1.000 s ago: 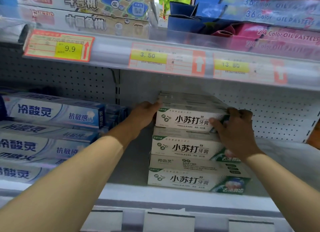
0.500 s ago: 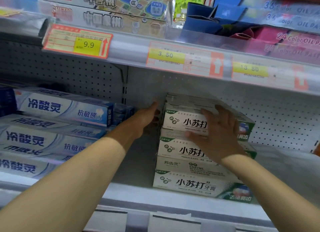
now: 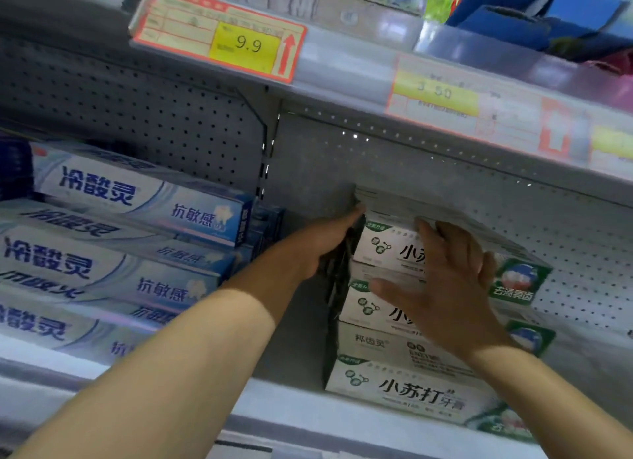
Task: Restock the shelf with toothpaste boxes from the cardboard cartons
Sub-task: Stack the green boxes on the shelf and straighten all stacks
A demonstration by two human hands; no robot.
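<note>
1. Stacked three high on the shelf point(image 3: 291, 400): white-and-green toothpaste boxes point(image 3: 404, 390), long axes running left to right along the shelf front, printed faces turned outward, green ends to the right.
2. Laid flat across the front of the top box point(image 3: 383, 249) and the one below: right hand point(image 3: 445, 287), fingers straight and spread, thumb out to the left (no curl round anything).
3. Pressed against the left end of the top box: left hand point(image 3: 322, 243), fingers extended along the end; fingertips hidden behind the box corner.
4. Covered by the right hand: middle of the print on the upper two boxes.
5. Just left, well apart from the stack: blue toothpaste boxes point(image 3: 137, 198), same lengthwise lie, cut off at the frame's left edge.
6. Overhead, blurred: price tag point(image 3: 246, 42) reading 9.9; further tags to the right hard to read.
</note>
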